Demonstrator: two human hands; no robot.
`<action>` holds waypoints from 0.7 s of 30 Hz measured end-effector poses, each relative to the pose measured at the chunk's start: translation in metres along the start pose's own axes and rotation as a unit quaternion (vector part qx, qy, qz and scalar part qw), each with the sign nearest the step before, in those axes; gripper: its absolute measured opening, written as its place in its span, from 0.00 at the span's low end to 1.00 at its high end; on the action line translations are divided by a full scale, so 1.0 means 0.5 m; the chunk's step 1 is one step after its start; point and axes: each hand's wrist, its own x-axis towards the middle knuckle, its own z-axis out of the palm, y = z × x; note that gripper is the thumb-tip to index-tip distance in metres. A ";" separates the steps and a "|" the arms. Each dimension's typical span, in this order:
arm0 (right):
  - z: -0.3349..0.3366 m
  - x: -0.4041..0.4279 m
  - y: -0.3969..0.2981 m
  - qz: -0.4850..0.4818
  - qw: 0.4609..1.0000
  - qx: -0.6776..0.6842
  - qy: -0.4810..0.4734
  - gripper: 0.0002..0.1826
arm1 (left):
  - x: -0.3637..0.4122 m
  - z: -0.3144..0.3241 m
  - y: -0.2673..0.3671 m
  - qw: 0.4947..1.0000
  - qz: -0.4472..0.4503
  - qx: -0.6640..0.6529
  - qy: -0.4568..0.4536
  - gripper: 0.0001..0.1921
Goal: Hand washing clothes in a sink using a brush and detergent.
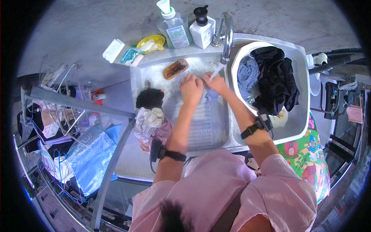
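Observation:
My left hand [192, 89] is over the sink basin [200, 142], its fingers curled and pointing down; what lies beneath them is hidden. Close by on the right, my right hand [215, 82] reaches under the stream from the chrome faucet [227, 37]. A wet bluish-purple cloth [212, 96] lies just below my right hand on the ribbed washboard surface [207, 121]. Whether either hand grips the cloth cannot be made out. Behind my hands, a wooden scrubbing brush [175, 69] rests in the sudsy basin.
Black [150, 98], white [148, 120] and pink garments [162, 132] lie along the basin's left edge. To the right, a white tub [235, 69] holds dark and blue clothes. Pump bottles [176, 33] and a yellow soap dish [158, 39] line the ledge. A metal rack [81, 101] stands left.

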 end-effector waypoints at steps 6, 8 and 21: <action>-0.011 -0.041 -0.095 0.072 0.995 -0.064 0.008 0.22 | -0.016 -0.038 -0.003 0.998 -0.047 -0.015 0.040 0.15; 0.037 -0.060 -0.053 -0.015 0.993 -0.088 0.081 0.16 | -0.034 -0.018 0.006 0.997 0.006 0.062 0.045 0.15; 0.092 -0.189 -0.032 -0.089 0.965 -0.068 0.235 0.05 | -0.153 0.047 0.009 0.992 0.023 0.041 0.116 0.08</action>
